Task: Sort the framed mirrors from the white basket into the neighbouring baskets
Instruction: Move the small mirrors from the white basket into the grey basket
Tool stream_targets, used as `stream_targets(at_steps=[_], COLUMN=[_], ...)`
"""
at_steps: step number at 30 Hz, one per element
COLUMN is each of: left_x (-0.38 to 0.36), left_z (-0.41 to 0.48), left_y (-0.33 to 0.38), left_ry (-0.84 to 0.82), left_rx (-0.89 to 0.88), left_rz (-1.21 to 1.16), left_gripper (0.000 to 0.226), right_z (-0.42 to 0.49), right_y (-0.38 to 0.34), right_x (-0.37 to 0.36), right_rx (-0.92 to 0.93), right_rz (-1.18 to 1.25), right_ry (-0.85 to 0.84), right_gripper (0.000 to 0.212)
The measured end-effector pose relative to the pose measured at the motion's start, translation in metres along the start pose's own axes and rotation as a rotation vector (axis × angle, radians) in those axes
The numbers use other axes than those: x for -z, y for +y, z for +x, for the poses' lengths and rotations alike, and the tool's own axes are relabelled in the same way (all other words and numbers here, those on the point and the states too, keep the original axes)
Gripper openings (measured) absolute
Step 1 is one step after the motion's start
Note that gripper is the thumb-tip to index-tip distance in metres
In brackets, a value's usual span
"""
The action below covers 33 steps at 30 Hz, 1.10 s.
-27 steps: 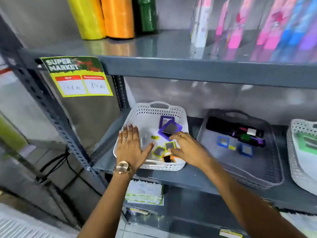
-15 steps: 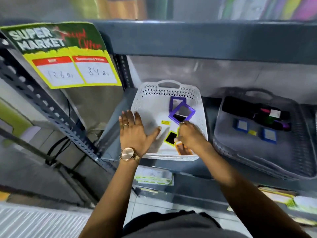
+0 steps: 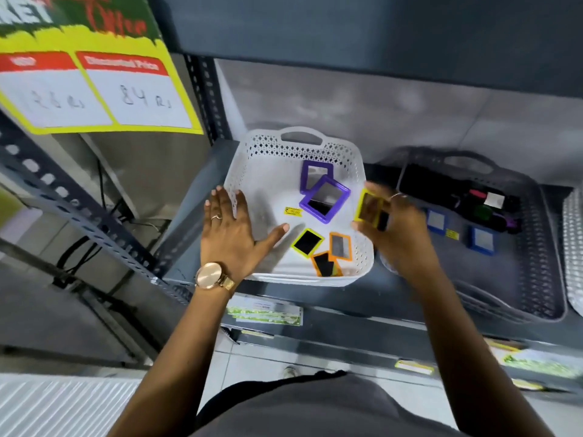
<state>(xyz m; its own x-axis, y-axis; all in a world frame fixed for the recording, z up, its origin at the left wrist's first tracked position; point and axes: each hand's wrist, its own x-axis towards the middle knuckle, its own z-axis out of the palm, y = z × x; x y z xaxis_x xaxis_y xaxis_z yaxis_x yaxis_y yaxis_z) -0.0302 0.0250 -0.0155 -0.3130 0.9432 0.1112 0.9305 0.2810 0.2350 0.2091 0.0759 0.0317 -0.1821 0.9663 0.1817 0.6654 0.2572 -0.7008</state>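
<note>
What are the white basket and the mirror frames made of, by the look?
White basket: likely moulded plastic, matte; perforated diamond-pattern walls and a moulded handle. Purple framed mirror: likely plastic frame, smooth solid colour, around a reflective pane; glass or acrylic, can't tell. Yellow framed mirror in the right hand: looks the same.

The right hand [image 3: 398, 230] is motion-blurred; the price sign [image 3: 91, 77] and rightmost basket [image 3: 574, 247] are cut off by the picture's edges.

Yellow offer sign [image 3: 88, 77] on rack upright beside me: red header "Discounted Price", handwritten "84 Rs" beneath; left box blurred (maybe "126 Rs"). Small yellow price sticker [image 3: 293, 211] on white basket [image 3: 252, 171] floor: unreadable.
</note>
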Motion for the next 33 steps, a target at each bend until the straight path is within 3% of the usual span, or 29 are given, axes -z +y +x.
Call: stream_targets(at_steps=[2,4,7,9,11,13,23,26,28,30,33], left_x=[0.001,0.002,0.003,0.004,0.005,0.006,0.005,0.005,0.004,0.003,0.003], left_z=[0.001,0.002,0.002,0.001,0.001,0.001,0.000,0.000,0.000,0.000,0.000], left_y=[0.000,0.001,0.000,-0.001,-0.001,-0.001,-0.005,-0.004,-0.004,-0.004,-0.004], left_ry=[0.007,0.024,0.022,0.017,0.019,0.022,0.029,0.030,0.031,0.030,0.025], left_rx=[-0.002,0.007,0.010,0.010,0.009,0.006,0.004,-0.003,0.003,0.003,-0.004], left_rz=[-0.013,-0.027,-0.023,-0.026,-0.032,-0.033,-0.069,-0.069,-0.065,-0.055,-0.031], left_gripper=[0.109,0.103,0.098,0.096,0.095,0.095,0.092,0.092,0.092,0.092,0.093], right_z=[-0.001,0.003,0.010,0.010,0.010,0.010,0.003,-0.001,-0.001,-0.001,0.000], right_y=[0.018,0.045,0.082,0.095,0.100,0.102,0.102,0.098,0.078,0.048,0.005], right_x=[0.025,0.045,0.053,0.048,0.044,0.042,0.043,0.050,0.056,0.056,0.031], right_rx=[-0.059,-0.152,-0.346,-0.450,-0.493,-0.515,-0.478,-0.458,-0.429,-0.299,-0.101], right_rz=[-0.051,-0.203,-0.515,-0.553,-0.548,-0.520,-0.488,-0.529,-0.459,-0.388,-0.326], right_ry=[0.076,0.094,-0.148,-0.300,-0.337,-0.329,-0.297,-0.301,-0.138,0.020,-0.119], right_gripper=[0.054,0.043,0.024,0.018,0.008,0.011,0.016,0.042,0.060,0.061,0.058])
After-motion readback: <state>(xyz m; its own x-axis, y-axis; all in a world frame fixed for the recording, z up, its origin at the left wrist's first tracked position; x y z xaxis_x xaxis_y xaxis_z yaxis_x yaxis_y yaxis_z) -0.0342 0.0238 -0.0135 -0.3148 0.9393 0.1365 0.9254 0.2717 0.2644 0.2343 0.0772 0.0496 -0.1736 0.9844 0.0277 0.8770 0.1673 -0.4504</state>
